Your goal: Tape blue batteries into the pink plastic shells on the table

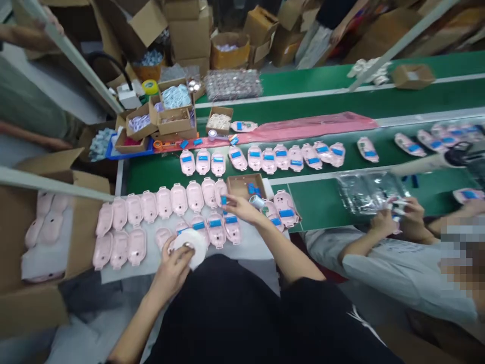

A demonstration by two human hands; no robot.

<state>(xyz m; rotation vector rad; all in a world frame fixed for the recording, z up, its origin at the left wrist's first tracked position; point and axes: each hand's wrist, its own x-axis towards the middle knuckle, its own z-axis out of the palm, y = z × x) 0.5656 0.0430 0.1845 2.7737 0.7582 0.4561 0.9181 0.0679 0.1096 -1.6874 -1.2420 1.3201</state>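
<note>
Left hand [172,268] grips the white tape roll [196,248], right hand [239,207] pinches a blue piece [224,200] over pink shells [194,196].

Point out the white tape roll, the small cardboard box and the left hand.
white tape roll [199,247]: head view, on its flat white face.
small cardboard box [238,188]: head view, on its bare inside floor.
left hand [171,270]: head view, on the back of the hand.

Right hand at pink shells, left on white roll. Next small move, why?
Probably press the blue piece pinched by the right hand onto the pink shell under it: the row to its left shows no blue, the nearer shells already carry it. The left hand holds the white roll.
</note>
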